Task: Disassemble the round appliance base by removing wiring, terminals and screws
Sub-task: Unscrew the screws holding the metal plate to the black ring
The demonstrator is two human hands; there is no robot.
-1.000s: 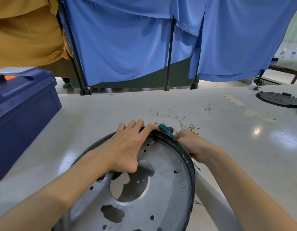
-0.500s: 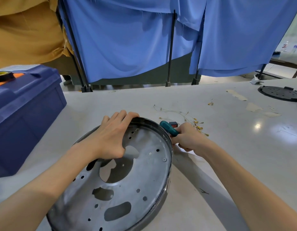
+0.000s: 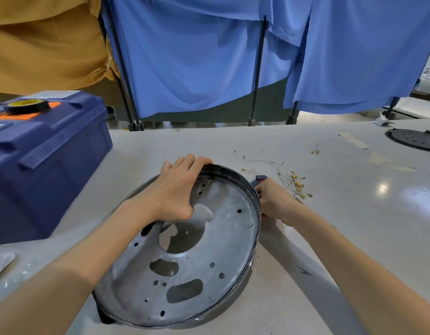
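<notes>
1. My left hand [image 3: 175, 189] keeps its place, fingers curled over the far rim of the round base [image 3: 233, 250], thumb inside. The base sits tilted on the table [image 3: 354, 226], directly under that hand.
2. My right hand [image 3: 272, 201] has dropped from the far rim to the outer wall on the right. The teal handle I saw half a second ago is now hidden behind the rim, so I cannot tell what this hand grips.
3. I judge I am working a fastening on the side wall; one screw [image 3: 248, 224] remains inside, just left of the right hand.
4. Loose wires [image 3: 289, 180] with terminals lie just beyond the right hand, beside a small black and red part [image 3: 261, 177].
5. A toolbox [image 3: 45, 165] stands left of the left hand, well apart; the rim blocks my view of the work.
</notes>
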